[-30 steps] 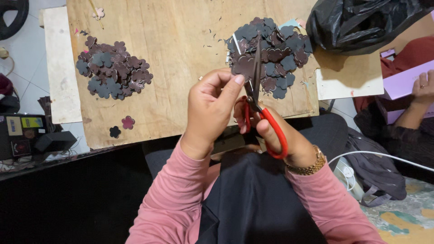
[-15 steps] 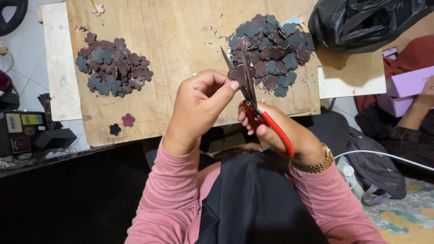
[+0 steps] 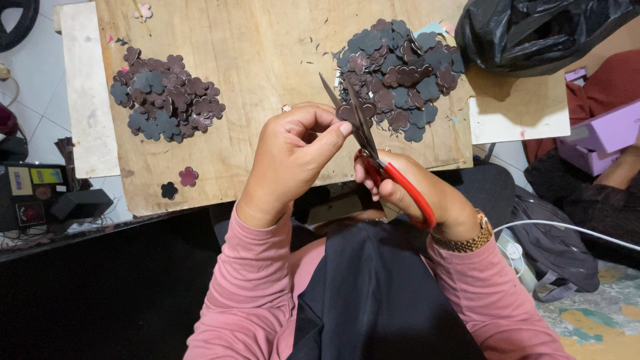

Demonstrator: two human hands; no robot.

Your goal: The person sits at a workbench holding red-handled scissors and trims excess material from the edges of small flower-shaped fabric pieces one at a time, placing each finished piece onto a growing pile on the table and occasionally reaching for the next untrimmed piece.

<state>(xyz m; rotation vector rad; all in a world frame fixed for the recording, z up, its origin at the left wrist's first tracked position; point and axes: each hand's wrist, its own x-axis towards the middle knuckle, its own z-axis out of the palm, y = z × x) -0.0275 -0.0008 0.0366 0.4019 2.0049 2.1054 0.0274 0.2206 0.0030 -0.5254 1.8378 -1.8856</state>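
My right hand (image 3: pixel 407 190) grips red-handled scissors (image 3: pixel 373 150) with the blades parted and pointing up and away. My left hand (image 3: pixel 293 157) pinches a small dark brown flower-shaped cutout (image 3: pixel 348 113) at the blades. Both hands hover over the near edge of a wooden board (image 3: pixel 267 80). Just beyond the scissors lies a pile of dark flower cutouts (image 3: pixel 403 77). A second pile of cutouts (image 3: pixel 167 97) lies on the board's left side.
Two loose flower cutouts (image 3: pixel 180 183) lie near the board's front left corner. A black plastic bag (image 3: pixel 540 30) sits at the top right. Another person's arm (image 3: pixel 620 170) and a purple box (image 3: pixel 603 130) are at the right. A black device (image 3: pixel 47 200) stands at the left.
Both hands have shifted slightly left and toward me with the scissors. The blades, nearly together a second ago, have parted around the cutout.
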